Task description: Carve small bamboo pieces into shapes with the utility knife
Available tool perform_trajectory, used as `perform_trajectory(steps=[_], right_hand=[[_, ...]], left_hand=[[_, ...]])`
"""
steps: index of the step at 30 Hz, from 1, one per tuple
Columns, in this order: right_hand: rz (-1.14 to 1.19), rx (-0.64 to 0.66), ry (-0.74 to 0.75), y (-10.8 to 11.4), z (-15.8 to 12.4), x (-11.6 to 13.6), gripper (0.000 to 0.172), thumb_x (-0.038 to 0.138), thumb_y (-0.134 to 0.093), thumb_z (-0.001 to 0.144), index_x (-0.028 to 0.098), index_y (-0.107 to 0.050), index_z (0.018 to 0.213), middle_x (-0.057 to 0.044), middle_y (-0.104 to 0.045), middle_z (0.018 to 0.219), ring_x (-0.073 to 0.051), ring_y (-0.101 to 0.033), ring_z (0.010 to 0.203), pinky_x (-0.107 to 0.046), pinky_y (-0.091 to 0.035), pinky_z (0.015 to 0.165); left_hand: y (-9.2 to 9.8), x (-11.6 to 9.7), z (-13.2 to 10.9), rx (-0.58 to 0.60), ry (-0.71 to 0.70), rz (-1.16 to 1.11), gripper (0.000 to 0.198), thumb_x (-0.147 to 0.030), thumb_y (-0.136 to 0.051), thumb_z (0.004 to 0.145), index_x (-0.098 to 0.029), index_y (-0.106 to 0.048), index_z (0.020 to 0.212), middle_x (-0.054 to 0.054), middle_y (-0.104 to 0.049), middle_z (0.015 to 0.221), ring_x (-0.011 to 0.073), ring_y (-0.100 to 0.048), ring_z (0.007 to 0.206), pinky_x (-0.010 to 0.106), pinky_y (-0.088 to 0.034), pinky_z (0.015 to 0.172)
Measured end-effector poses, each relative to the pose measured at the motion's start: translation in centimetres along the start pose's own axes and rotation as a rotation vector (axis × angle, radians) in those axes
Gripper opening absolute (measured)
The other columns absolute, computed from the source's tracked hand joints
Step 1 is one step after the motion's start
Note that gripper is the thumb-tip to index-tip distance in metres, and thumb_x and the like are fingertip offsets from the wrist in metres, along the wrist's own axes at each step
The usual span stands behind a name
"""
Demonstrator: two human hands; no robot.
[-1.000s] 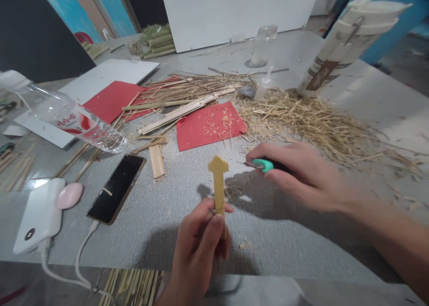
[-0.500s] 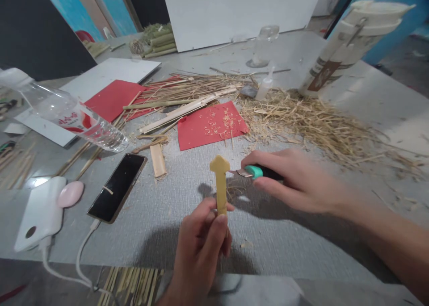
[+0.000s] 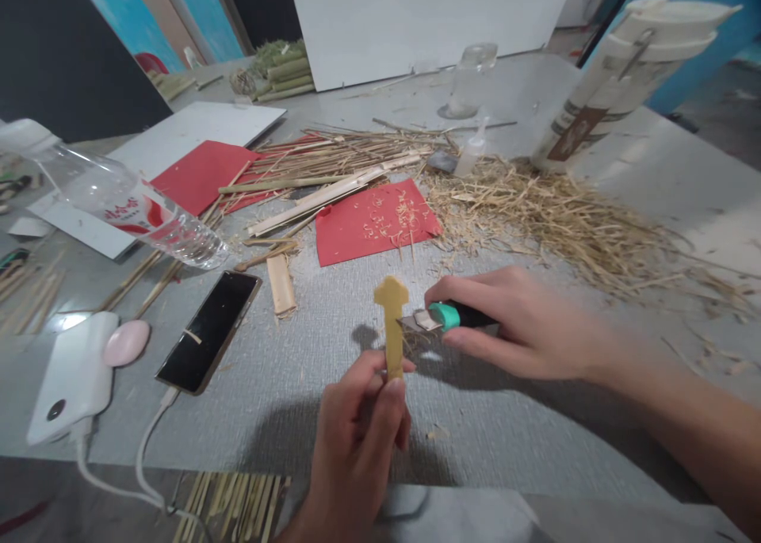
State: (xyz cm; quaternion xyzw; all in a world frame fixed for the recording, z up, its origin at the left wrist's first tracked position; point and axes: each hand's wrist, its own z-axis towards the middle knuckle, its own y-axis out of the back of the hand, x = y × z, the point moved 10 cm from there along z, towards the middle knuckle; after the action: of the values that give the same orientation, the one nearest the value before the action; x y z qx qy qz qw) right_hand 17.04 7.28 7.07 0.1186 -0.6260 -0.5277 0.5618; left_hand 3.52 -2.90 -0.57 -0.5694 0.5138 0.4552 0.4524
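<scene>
Pinched upright in my left hand (image 3: 362, 428) is a flat yellowish strip (image 3: 393, 321), bamboo by its look, with a wider, arrow-like head at the top. My right hand (image 3: 517, 321) grips a utility knife (image 3: 445, 316) that has a black and green handle. Its blade points left and lies at the right edge of the strip's stem, below the head; whether it touches cannot be made out. Some thin shavings lie on the grey table (image 3: 333, 305) behind the blade. A short pale piece of bamboo (image 3: 281, 285) lies to the left of the strip.
Red paper (image 3: 374, 224) with curled shavings lies ahead, beside a heap of straw-like fibres (image 3: 564, 210). On the left are a phone (image 3: 209, 333), a white power bank (image 3: 71, 380), a pink oval object (image 3: 127, 342) and a water bottle (image 3: 148, 210). A tall cup (image 3: 612, 91) stands back right.
The knife in my right hand has moved down along the strip's right edge, from just under the head to lower on the stem. My left hand and the strip have barely moved.
</scene>
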Motion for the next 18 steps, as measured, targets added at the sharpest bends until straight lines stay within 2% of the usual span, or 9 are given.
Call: perform_trajectory(steps=[6, 8, 11, 13, 16, 18], right_hand=[[0.000, 0.002, 0.006, -0.1, 0.1, 0.1, 0.026, 0.047, -0.053, 0.112, 0.023, -0.063, 0.108, -0.001, -0.068, 0.077, -0.017, -0.055, 0.059, -0.031, -0.034, 0.060], [-0.005, 0.002, 0.005, -0.2, 0.1, 0.1, 0.026, 0.046, -0.053, 0.112, 0.022, -0.063, 0.107, -0.001, -0.068, 0.078, -0.017, -0.056, 0.060, -0.031, -0.034, 0.061], [-0.002, -0.023, -0.021, 0.1, 0.1, -0.1, 0.026, 0.046, -0.054, 0.111, 0.023, -0.064, 0.105, -0.001, -0.067, 0.076, -0.017, -0.056, 0.060, -0.031, -0.034, 0.061], [0.009, -0.062, -0.064, 0.7, 0.1, -0.4, 0.026, 0.045, -0.053, 0.112, 0.023, -0.064, 0.106, 0.000, -0.067, 0.075, -0.017, -0.058, 0.062, -0.031, -0.036, 0.062], [0.017, -0.132, -0.178, 1.6, -0.2, -1.3, 0.027, 0.042, -0.044, 0.115, 0.024, -0.064, 0.114, 0.002, -0.065, 0.071, -0.017, -0.058, 0.061, -0.031, -0.038, 0.063], [0.013, -0.126, -0.263, 1.5, -0.6, -1.7, 0.027, 0.040, -0.041, 0.116, 0.024, -0.062, 0.124, 0.003, -0.066, 0.071, -0.017, -0.058, 0.060, -0.031, -0.038, 0.062]], left_hand=[[0.1, -0.1, -0.2, -0.067, 0.055, 0.081, 0.043, -0.057, -0.058, 0.109, -0.018, -0.074, 0.108, -0.006, -0.050, 0.055, 0.0102, -0.043, 0.050, 0.022, -0.033, 0.052], [0.1, -0.4, -0.3, -0.087, 0.022, 0.166, 0.039, -0.052, -0.056, 0.110, -0.019, -0.075, 0.108, -0.007, -0.045, 0.055, 0.0102, -0.038, 0.050, 0.023, -0.030, 0.051], [0.2, -1.4, -0.4, -0.102, -0.089, 0.320, 0.032, -0.041, -0.052, 0.112, -0.020, -0.075, 0.106, -0.008, -0.041, 0.057, 0.0093, -0.032, 0.049, 0.023, -0.024, 0.048], [0.2, -2.6, -0.6, -0.089, -0.209, 0.462, 0.027, -0.033, -0.053, 0.111, -0.020, -0.074, 0.101, -0.008, -0.042, 0.057, 0.0086, -0.033, 0.047, 0.023, -0.024, 0.047], [0.5, -4.8, -1.2, -0.070, -0.423, 0.739, 0.023, -0.023, -0.056, 0.108, -0.021, -0.071, 0.090, -0.007, -0.052, 0.059, 0.0084, -0.046, 0.050, 0.021, -0.034, 0.051], [1.4, -6.0, -1.4, -0.129, -0.516, 0.920, 0.025, -0.021, -0.057, 0.107, -0.021, -0.070, 0.086, -0.004, -0.064, 0.066, 0.0101, -0.057, 0.057, 0.023, -0.041, 0.058]])
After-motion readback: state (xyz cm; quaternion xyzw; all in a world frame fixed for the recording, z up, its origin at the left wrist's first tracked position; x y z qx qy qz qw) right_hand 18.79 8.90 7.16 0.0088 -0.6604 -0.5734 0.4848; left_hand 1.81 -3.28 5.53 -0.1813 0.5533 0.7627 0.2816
